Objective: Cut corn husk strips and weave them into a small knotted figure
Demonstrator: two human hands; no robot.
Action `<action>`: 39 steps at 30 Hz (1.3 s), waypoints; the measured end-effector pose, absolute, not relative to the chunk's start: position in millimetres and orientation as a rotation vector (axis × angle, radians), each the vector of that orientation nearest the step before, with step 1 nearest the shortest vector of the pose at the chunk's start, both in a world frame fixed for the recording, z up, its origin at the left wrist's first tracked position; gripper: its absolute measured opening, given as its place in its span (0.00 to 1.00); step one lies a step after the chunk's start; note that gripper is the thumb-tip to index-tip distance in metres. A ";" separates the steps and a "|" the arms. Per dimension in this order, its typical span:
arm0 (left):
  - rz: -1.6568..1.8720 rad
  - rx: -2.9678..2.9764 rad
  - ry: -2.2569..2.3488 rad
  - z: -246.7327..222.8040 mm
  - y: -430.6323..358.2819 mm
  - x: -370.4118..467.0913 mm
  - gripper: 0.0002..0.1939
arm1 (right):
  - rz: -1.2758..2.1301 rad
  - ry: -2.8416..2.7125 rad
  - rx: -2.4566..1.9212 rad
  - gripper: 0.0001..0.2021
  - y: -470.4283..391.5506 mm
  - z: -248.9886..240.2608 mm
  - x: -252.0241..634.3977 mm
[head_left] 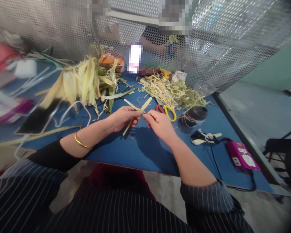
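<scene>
Between the fingertips of my left hand [126, 117] several narrow corn husk strips [146, 103] cross each other, two ends pointing up and one pointing down towards me. My right hand [160, 124] meets it at the crossing, thumb and forefinger pinched on the husk; the exact spot is partly hidden by the fingers. Just behind the right hand lie scissors [170, 113] with red and yellow handles. A dark cone of thread [193, 116], with pale string around it, lies right of the scissors.
A heap of whole corn husks [79, 81] lies back left, and shredded husk scraps [172, 90] back right. A perforated metal screen [145, 22] bounds the blue table [111, 147]. A purple power strip [242, 155] with a cable sits front right; a black phone-like slab [38, 119] is left.
</scene>
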State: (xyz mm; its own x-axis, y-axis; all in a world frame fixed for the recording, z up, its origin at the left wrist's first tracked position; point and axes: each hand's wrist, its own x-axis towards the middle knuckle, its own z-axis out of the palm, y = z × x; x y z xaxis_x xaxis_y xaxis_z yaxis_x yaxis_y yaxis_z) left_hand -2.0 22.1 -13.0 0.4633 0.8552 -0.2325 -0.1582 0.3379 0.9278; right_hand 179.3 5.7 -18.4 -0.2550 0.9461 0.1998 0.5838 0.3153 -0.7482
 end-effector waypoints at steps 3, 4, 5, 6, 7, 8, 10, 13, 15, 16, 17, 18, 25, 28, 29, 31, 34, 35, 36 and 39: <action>0.784 1.063 0.884 -13.5 22.7 -1.1 0.08 | 0.459 -2.081 -1.337 0.17 -0.3 -13.8 177.0; 0.795 1.078 0.897 -14.1 22.0 0.3 0.09 | 0.426 -2.089 -1.324 0.17 -2.2 -12.5 175.8; 0.806 1.091 0.908 -14.7 21.0 1.9 0.10 | 0.411 -2.089 -1.308 0.17 -4.2 -11.3 174.4; 0.814 1.101 0.916 -15.2 19.8 3.7 0.11 | 0.403 -2.084 -1.287 0.17 -6.3 -10.3 172.9; 0.824 1.107 0.921 -15.5 18.5 5.4 0.12 | 0.396 -2.076 -1.264 0.17 -8.4 -9.5 171.3; 0.832 1.108 0.929 -15.6 17.3 6.9 0.13 | 0.388 -2.069 -1.243 0.17 -10.3 -9.0 169.7; 0.851 1.088 0.956 -15.8 15.7 9.0 0.14 | 0.365 -2.073 -1.207 0.18 -13.2 -9.1 166.9; 0.848 1.033 0.948 -15.8 16.8 8.3 0.14 | 0.423 -2.061 -1.202 0.18 -12.9 -11.9 165.7; 0.841 0.993 0.877 -15.3 20.0 4.9 0.12 | 0.649 -1.948 -1.229 0.19 -8.5 -14.9 167.7; 0.848 0.970 0.834 -14.8 22.0 2.4 0.10 | 0.811 -1.844 -1.237 0.20 -5.2 -16.5 169.4; 0.858 0.938 0.796 -14.3 24.0 -0.2 0.09 | 0.974 -1.717 -1.239 0.22 -1.4 -18.3 171.2; 0.861 0.900 0.764 -13.7 25.8 -2.9 0.08 | 1.109 -1.579 -1.234 0.25 2.4 -20.1 173.0; 0.675 0.598 0.484 -15.3 28.9 -9.4 0.10 | 1.212 -1.400 -1.127 0.14 11.3 -27.6 169.4; 0.629 0.583 0.473 -16.4 26.5 -7.3 0.11 | 1.127 -1.517 -1.097 0.11 6.4 -27.9 166.7; 0.618 0.589 0.491 -16.2 25.6 -6.9 0.11 | 1.072 -1.556 -1.105 0.09 5.1 -27.8 167.0; 0.617 0.607 0.545 -15.1 23.8 -6.7 0.10 | 0.932 -1.649 -1.138 0.07 3.6 -27.2 169.0; 0.641 0.625 0.576 -13.0 21.6 -6.1 0.06 | 0.701 -1.788 -1.156 0.07 3.4 -25.2 172.4; 0.658 0.623 0.561 -12.7 21.3 -5.3 0.05 | 0.629 -1.823 -1.150 0.07 3.4 -24.2 173.1; 0.679 0.616 0.540 -12.6 21.2 -4.2 0.04 | 0.562 -1.855 -1.144 0.08 3.4 -23.1 173.4; 0.747 0.594 0.519 -13.4 21.7 0.0 0.04 | 0.363 -1.924 -1.166 0.09 2.7 -20.8 172.8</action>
State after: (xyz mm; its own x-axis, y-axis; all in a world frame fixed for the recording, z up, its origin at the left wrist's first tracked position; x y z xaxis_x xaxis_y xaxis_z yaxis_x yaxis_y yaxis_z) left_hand 0.0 21.7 -13.4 0.6254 0.7482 -0.2215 -0.4690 0.5873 0.6597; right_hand 172.8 2.7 -20.8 -0.2181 0.8342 0.5064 0.5920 0.5256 -0.6110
